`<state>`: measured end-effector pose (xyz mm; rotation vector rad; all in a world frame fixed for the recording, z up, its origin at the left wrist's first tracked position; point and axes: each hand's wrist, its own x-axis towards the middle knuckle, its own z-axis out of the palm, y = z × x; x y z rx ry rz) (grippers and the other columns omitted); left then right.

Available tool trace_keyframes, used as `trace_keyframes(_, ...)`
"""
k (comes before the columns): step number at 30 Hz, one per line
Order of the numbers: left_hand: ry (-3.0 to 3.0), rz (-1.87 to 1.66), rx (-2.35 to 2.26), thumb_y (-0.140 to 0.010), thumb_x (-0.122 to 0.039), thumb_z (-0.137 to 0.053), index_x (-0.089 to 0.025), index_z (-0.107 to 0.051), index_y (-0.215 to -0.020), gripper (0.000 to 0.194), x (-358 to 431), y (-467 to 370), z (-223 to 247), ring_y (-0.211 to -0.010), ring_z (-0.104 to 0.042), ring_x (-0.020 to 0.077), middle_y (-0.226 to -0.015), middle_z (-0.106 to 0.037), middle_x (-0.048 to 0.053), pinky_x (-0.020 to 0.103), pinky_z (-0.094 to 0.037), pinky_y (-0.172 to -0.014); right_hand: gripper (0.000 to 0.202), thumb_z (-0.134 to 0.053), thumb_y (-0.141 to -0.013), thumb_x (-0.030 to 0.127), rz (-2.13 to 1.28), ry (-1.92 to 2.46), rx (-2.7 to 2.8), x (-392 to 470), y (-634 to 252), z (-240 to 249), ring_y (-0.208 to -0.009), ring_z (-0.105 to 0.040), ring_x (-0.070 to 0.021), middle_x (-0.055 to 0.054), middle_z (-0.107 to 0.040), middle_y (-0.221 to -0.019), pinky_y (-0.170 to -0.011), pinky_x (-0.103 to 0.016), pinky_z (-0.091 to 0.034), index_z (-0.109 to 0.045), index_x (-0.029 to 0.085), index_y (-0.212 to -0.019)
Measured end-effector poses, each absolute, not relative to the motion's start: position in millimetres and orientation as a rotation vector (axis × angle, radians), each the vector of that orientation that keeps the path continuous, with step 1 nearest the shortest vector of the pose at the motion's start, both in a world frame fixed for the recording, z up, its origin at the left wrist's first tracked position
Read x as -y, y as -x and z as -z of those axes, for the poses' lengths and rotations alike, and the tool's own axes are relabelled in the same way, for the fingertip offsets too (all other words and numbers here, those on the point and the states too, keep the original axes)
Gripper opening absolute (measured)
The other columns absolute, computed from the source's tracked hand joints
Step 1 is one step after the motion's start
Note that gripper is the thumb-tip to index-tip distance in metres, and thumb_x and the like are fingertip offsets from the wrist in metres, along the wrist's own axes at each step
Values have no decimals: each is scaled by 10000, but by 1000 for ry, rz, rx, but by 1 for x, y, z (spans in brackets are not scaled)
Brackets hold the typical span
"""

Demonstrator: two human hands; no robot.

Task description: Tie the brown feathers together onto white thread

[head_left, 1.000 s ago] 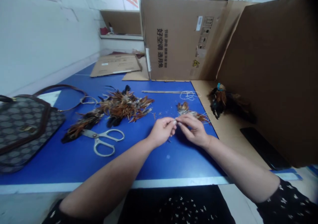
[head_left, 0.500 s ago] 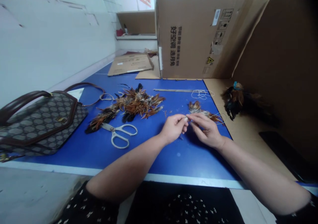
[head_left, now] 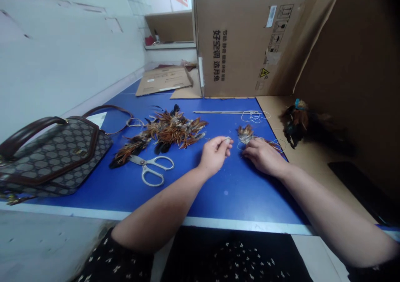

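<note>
My left hand [head_left: 215,156] is raised over the blue table with thumb and forefinger pinched together. A tiny pale tip shows between them, too small to name. Right of it, my right hand [head_left: 265,157] is bent downward beside a small strip of brown feathers [head_left: 244,132], which it partly covers. Its fingers are drawn together, and their tips are hidden. A thin pale thread curls around that strip and past my knuckles. Further left lies a larger heap of brown and black feathers [head_left: 175,127], with open-handled scissors [head_left: 153,167] in front, their blades partly under feathers.
Thin sticks [head_left: 218,112] lie behind the hands, with loose white thread [head_left: 254,116] at their right end. A patterned handbag [head_left: 62,157] stands at left. A large cardboard box [head_left: 243,44] walls the back. A dark feather bundle [head_left: 295,121] and a black flat object [head_left: 356,190] lie right.
My hands were touching at the fingertips and are now apart. The right one has moved down and right to the small feather strip; the left has shifted slightly left and up.
</note>
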<state>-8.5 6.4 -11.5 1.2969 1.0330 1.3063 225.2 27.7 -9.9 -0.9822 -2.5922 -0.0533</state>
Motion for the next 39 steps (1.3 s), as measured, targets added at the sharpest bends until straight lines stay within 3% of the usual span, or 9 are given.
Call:
trace_keyframes(2,-1406,-1353,-1027,-952,-450,-637,-159,-762,-960,317,-5,8,11,-636,-590,112,-817,-675,60,242,-490,-585,233,-532,-985,132,82,1009,2614,-27,-219,13,-896,-573,-249,-116,-659,-895,-836,-389,-442,-744,176,-898)
trace_keyframes(4,-1542,-1451,-1031,-954,-406,-642,-165,-776,-910,279,-5,8,10,-821,-659,153,-966,-699,98,289,-550,-759,186,-535,-954,102,50,1027,2583,-27,-215,14,-892,-573,-256,-122,-654,-899,-832,-397,-448,-691,173,-879)
trace_keyframes(8,-1648,-1528,-1060,-969,-349,-617,-183,-782,-886,249,-5,11,7,-1087,-657,206,-1124,-704,120,373,-497,-1033,88,-563,-934,126,-208,968,2302,-25,-215,11,-959,-623,-268,-122,-686,-998,-905,-440,-490,-581,208,-908)
trace_keyframes(12,-1552,-1472,-1090,-973,-387,-614,-187,-768,-932,256,-7,12,9,-1024,-671,197,-1048,-743,101,367,-511,-1011,119,-513,-1045,317,-633,953,1920,-21,-221,6,-784,-661,-203,-64,-704,-883,-771,-367,-556,-534,232,-965)
trace_keyframes(16,-1386,-1394,-1042,-951,-444,-642,-162,-742,-963,299,-4,7,10,-846,-679,170,-935,-731,88,324,-577,-822,217,-537,-1049,429,-811,953,1775,-17,-220,5,-601,-565,-137,-3,-625,-742,-586,-275,-500,-551,219,-998)
trace_keyframes(18,-1411,-1361,-961,-945,-456,-651,-155,-748,-959,317,0,3,8,-847,-679,168,-1037,-715,113,326,-596,-787,226,-557,-1041,436,-815,936,1790,-16,-217,7,-621,-577,-139,-5,-629,-752,-594,-276,-509,-581,212,-1023)
trace_keyframes(23,-1490,-1269,-826,-932,-451,-673,-139,-779,-884,333,7,-7,5,-1025,-676,202,-1230,-665,158,356,-606,-906,214,-574,-1033,413,-806,859,1839,-14,-206,15,-750,-677,-179,-44,-694,-870,-727,-337,-591,-602,210,-1094)
trace_keyframes(31,-1537,-1227,-859,-940,-398,-664,-140,-771,-864,289,4,-7,11,-801,-669,145,-955,-687,93,314,-581,-820,170,-538,-1050,384,-837,828,1916,-11,-204,15,-715,-676,-179,-27,-694,-821,-692,-325,-580,-581,228,-1102)
trace_keyframes(39,-1485,-1291,-1014,-935,-381,-661,-169,-768,-800,273,-4,6,8,-869,-650,166,-837,-720,76,319,-533,-900,258,-611,-1003,427,-664,920,1985,-9,-208,12,-555,-495,-130,7,-595,-662,-534,-267,-421,-704,195,-936)
